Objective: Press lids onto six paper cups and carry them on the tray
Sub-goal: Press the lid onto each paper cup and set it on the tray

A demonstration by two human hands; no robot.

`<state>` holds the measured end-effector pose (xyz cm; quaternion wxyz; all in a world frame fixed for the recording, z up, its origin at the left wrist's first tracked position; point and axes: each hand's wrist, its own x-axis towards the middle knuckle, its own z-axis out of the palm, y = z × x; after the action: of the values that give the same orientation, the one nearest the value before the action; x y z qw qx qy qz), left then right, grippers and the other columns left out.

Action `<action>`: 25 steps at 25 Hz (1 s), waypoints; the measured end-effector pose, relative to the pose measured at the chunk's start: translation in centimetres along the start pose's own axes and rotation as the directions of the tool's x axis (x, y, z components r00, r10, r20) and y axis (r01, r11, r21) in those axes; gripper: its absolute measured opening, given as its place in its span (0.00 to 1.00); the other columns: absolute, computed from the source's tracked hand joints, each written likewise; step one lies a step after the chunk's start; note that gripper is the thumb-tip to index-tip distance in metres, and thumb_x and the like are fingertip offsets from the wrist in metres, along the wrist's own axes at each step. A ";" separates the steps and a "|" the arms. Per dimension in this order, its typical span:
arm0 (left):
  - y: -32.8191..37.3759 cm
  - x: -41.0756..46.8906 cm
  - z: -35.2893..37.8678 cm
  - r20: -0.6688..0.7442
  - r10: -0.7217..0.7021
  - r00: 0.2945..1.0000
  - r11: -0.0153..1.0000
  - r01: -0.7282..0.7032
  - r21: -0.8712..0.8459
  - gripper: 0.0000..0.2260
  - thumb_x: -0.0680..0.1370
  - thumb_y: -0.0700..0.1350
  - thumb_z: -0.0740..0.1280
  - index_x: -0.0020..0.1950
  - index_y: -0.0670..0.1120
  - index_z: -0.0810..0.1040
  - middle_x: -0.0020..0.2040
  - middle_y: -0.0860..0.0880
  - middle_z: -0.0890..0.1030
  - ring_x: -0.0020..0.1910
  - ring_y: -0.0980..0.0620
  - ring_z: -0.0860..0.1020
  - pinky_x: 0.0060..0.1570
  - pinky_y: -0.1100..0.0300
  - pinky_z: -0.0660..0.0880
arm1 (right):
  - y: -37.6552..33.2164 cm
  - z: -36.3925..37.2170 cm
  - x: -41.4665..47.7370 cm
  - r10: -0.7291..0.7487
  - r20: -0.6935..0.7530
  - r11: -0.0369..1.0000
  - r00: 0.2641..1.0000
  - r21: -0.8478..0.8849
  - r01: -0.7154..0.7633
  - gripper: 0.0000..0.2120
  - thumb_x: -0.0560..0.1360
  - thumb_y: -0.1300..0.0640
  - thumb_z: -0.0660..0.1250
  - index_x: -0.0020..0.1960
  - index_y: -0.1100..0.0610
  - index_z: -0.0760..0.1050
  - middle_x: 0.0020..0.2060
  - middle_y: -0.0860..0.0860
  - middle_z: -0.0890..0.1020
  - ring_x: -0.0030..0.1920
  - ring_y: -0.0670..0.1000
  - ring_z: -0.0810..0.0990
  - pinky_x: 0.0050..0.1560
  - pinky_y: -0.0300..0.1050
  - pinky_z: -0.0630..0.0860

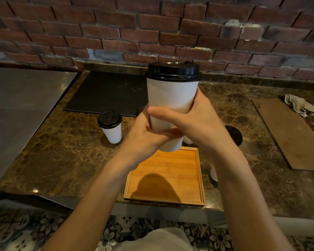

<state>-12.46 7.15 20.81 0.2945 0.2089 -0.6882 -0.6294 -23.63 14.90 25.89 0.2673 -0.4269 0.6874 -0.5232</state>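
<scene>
Cup (170, 98) gripped low by left hand (147, 138) and right hand (201, 124), fingers curled round it, raised above tray (170, 178). Lid (172, 71) looks seated. Second cup (111, 127), lidded, stands on surface (62, 151) left of tray. Other cups mostly hidden behind arms. No cup on tray yet; loading and carrying remain.

Head-worn view, looking forward and down, close over marble counter (62, 151)

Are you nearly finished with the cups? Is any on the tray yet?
Not yet. Done: the small cup on the counter has its lid on, and so does the tall cup. In hand: the left hand and right hand hold that tall cup above the tray. Left: no cup stands on the tray yet, and the other cups are partly hidden.
</scene>
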 end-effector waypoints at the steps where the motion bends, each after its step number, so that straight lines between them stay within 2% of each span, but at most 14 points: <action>1: -0.1 0.1 0.2 -0.019 -0.005 1.000 1.000 0.006 0.012 0.33 0.62 0.50 0.76 0.64 0.43 0.72 0.56 0.46 0.80 0.55 0.51 0.80 0.52 0.55 0.79 | 0.1 0.2 0.0 0.002 -0.029 1.000 1.000 -0.014 -0.003 0.39 0.61 0.44 0.80 0.67 0.50 0.67 0.57 0.46 0.77 0.56 0.47 0.77 0.53 0.48 0.81; 3: -0.2 0.2 0.3 -0.019 -0.014 1.000 0.999 0.015 0.028 0.31 0.64 0.47 0.76 0.64 0.43 0.72 0.56 0.46 0.80 0.55 0.51 0.80 0.51 0.56 0.79 | 0.3 0.4 0.0 0.002 -0.058 1.000 0.998 -0.009 -0.003 0.39 0.61 0.44 0.80 0.67 0.50 0.67 0.56 0.46 0.77 0.56 0.47 0.77 0.53 0.49 0.81; 8: 0.1 0.2 -0.3 0.072 0.004 0.997 1.000 -0.006 0.025 0.24 0.66 0.38 0.76 0.60 0.42 0.74 0.51 0.50 0.82 0.51 0.55 0.81 0.46 0.66 0.77 | 0.4 -0.1 -0.3 -0.019 -0.038 1.000 0.999 0.020 0.020 0.38 0.61 0.45 0.80 0.67 0.49 0.68 0.56 0.45 0.78 0.55 0.45 0.78 0.52 0.48 0.81; 11: 0.5 0.5 -0.8 0.134 0.007 0.991 1.000 -0.009 0.015 0.29 0.64 0.38 0.77 0.63 0.39 0.73 0.53 0.48 0.81 0.53 0.53 0.80 0.48 0.65 0.77 | 0.2 -0.7 -0.3 -0.039 0.023 0.999 0.999 0.029 0.038 0.38 0.60 0.45 0.80 0.66 0.50 0.69 0.56 0.47 0.79 0.55 0.46 0.79 0.52 0.49 0.82; 14: 1.1 0.6 -1.2 0.207 0.002 0.978 1.000 -0.002 0.001 0.28 0.66 0.38 0.76 0.64 0.42 0.73 0.55 0.47 0.81 0.55 0.52 0.80 0.52 0.62 0.77 | -0.1 -1.4 -0.3 -0.069 0.099 0.995 0.993 0.080 0.061 0.40 0.58 0.45 0.79 0.67 0.51 0.70 0.55 0.47 0.80 0.54 0.46 0.81 0.51 0.48 0.82; 19: 1.6 0.3 -1.4 0.343 0.014 0.939 0.997 0.014 -0.080 0.25 0.68 0.32 0.74 0.62 0.47 0.74 0.54 0.51 0.82 0.56 0.53 0.79 0.51 0.63 0.77 | 0.3 -2.3 -0.4 -0.120 0.223 0.983 0.967 0.161 0.085 0.32 0.63 0.56 0.78 0.65 0.55 0.73 0.52 0.48 0.83 0.54 0.46 0.82 0.48 0.41 0.80; 23: 1.6 0.1 -1.2 0.352 0.013 0.936 0.994 0.025 -0.104 0.25 0.67 0.36 0.72 0.63 0.44 0.74 0.56 0.47 0.80 0.57 0.51 0.79 0.53 0.60 0.76 | 0.5 -2.2 -0.5 -0.127 0.255 0.978 0.959 0.193 0.079 0.31 0.63 0.59 0.78 0.65 0.58 0.73 0.52 0.50 0.83 0.54 0.48 0.82 0.48 0.41 0.79; 25: 1.6 0.0 -1.2 0.342 0.008 0.940 0.995 0.028 -0.100 0.25 0.66 0.34 0.73 0.62 0.46 0.74 0.54 0.50 0.82 0.56 0.53 0.79 0.51 0.63 0.76 | 0.5 -2.2 -0.5 -0.129 0.256 0.980 0.958 0.182 0.084 0.32 0.63 0.58 0.78 0.65 0.58 0.73 0.53 0.51 0.83 0.55 0.49 0.82 0.49 0.42 0.80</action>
<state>-11.51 6.44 22.43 0.1777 0.0844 -0.6944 -0.6922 -25.32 16.46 26.09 0.3640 -0.5057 0.5743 -0.5310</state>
